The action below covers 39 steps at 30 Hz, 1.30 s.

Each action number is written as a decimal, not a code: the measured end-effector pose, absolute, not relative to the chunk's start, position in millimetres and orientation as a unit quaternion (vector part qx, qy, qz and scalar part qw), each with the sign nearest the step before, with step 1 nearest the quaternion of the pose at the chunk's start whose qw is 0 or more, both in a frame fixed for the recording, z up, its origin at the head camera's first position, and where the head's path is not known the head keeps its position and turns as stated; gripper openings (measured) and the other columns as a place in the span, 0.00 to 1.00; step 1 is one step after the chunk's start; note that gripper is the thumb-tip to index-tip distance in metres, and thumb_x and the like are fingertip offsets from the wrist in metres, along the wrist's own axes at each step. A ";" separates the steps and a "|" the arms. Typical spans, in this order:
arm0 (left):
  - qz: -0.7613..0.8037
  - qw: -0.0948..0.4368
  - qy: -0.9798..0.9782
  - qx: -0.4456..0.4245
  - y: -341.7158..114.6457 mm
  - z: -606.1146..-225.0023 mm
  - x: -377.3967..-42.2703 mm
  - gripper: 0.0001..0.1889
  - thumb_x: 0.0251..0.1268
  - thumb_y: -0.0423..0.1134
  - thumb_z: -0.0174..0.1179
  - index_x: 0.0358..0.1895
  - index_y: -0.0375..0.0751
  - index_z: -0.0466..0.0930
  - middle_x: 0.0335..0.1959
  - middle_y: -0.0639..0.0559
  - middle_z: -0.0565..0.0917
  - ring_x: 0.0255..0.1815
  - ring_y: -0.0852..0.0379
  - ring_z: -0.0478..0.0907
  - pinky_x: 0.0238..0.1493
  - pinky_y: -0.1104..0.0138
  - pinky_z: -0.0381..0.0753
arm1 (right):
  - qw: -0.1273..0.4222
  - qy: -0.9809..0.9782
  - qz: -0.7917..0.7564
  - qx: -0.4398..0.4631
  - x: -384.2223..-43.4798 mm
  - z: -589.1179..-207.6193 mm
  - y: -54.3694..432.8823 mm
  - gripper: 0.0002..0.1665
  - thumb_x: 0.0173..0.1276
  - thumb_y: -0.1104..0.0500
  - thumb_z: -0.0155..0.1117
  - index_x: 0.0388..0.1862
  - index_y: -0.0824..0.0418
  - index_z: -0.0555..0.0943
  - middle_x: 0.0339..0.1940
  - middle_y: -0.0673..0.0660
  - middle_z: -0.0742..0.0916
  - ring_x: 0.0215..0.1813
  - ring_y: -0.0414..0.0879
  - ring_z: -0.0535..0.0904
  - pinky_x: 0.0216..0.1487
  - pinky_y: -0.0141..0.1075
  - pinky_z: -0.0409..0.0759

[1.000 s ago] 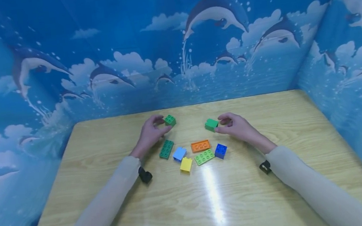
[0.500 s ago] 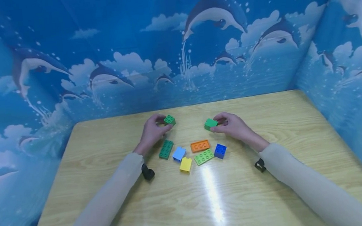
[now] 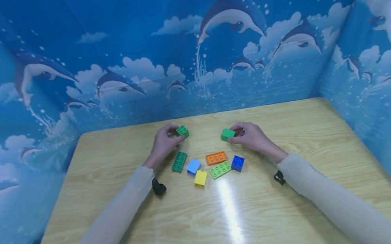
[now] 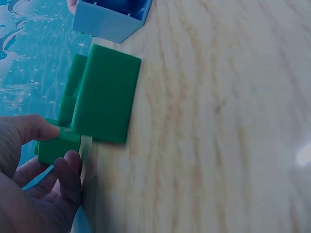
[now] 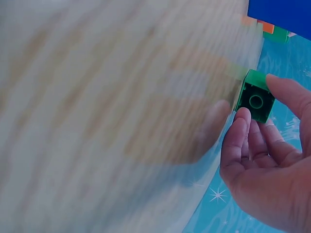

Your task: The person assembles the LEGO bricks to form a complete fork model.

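Note:
My left hand (image 3: 163, 141) pinches a small green toy building brick (image 3: 182, 131) between thumb and fingers, near the table's back edge. The left wrist view shows the thumb on one side of that brick (image 4: 58, 145) and fingertips at the other. Across from it, my right hand (image 3: 250, 135) pinches a second green brick (image 3: 228, 134) lying on its side. Its hollow underside (image 5: 256, 100) faces the right wrist camera. A dark green brick (image 3: 180, 161) lies just in front of the left hand. The right hand's nearest loose brick is dark blue (image 3: 237, 163).
Between the forearms lie a light blue brick (image 3: 194, 166), a yellow brick (image 3: 200, 178), an orange brick (image 3: 216, 158) with its underside up, and a lime green brick (image 3: 220, 170). A dolphin-print curtain (image 3: 134, 80) surrounds the wooden table (image 3: 199, 225) at the back and sides.
My right hand has moved slightly left and closed its thumb and fingers onto the green brick. The left hand's brick has shifted slightly. The other bricks stay put.

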<state>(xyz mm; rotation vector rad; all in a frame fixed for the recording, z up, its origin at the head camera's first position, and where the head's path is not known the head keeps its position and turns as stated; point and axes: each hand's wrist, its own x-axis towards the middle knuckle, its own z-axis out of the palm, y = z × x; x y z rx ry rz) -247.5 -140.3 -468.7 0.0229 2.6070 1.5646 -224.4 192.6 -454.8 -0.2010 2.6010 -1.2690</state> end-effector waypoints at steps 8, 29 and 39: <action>0.505 0.060 0.861 0.013 -146.9 -469.6 -246.1 0.26 0.70 0.31 0.69 0.70 0.38 0.80 0.62 0.41 0.82 0.41 0.47 0.84 0.40 0.58 0.86 | 0.119 0.901 -0.411 -0.072 -225.6 -449.7 193.2 0.27 0.75 0.54 0.77 0.67 0.64 0.83 0.56 0.62 0.88 0.56 0.57 0.83 0.55 0.51 0.84; 0.509 0.100 0.855 0.004 -191.7 -462.4 -219.1 0.27 0.71 0.31 0.65 0.73 0.39 0.76 0.66 0.41 0.80 0.44 0.48 0.82 0.37 0.62 0.84 | 0.120 0.906 -0.398 -0.084 -226.1 -446.1 194.3 0.28 0.76 0.56 0.77 0.70 0.64 0.83 0.53 0.61 0.88 0.48 0.53 0.85 0.44 0.44 0.86; 0.502 0.098 0.859 0.019 -222.6 -454.1 -195.8 0.27 0.75 0.33 0.65 0.74 0.38 0.76 0.56 0.38 0.84 0.36 0.46 0.82 0.30 0.62 0.82 | 0.114 0.908 -0.391 -0.094 -222.1 -444.5 191.6 0.27 0.75 0.56 0.77 0.68 0.65 0.84 0.54 0.61 0.89 0.53 0.55 0.85 0.53 0.50 0.85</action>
